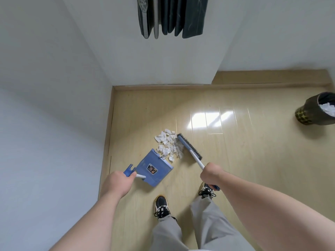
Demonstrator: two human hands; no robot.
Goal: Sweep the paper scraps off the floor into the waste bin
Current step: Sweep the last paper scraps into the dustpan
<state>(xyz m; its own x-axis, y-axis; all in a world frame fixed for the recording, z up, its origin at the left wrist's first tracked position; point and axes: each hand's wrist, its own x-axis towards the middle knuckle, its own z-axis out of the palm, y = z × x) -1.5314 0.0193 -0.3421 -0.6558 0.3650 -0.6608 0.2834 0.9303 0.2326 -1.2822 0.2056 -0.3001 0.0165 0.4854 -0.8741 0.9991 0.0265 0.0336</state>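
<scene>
**Grip state.** My left grip (pixel 116 183) was clamped on the white shaft of the blue plastic dustpan (pixel 154 167), just below the shaft's blue forked end piece. My right grip (pixel 211 175) was clamped round the white handle of the blue-headed, dark-bristled broom (pixel 189 146), close to the handle's upper end.

**Location of the work.** The pile of torn white paper scraps (pixel 168 145) lay on the pale wood-laminate floor (pixel 235 151), ahead of both grips, between the dustpan lip and the broom head. The scraps touched the bristles on the right-grip side. The nearest pieces lay at the dustpan lip on the left-grip side. The dark round waste bin (pixel 315 111) stood well apart, far out to the right of my right grip, with white paper already inside it.

**Handling.** I judged the scraps to be very light, soft and crumpled, and likely to slide freely on the glossy floor. A fast stroke would probably scatter them, so short, low strokes were indicated. The dustpan lip needed to sit flat on the floor, or thin pieces could pass beneath it. The scraps called for no direct hold. The loaded dustpan was best carried level by its shaft.
</scene>
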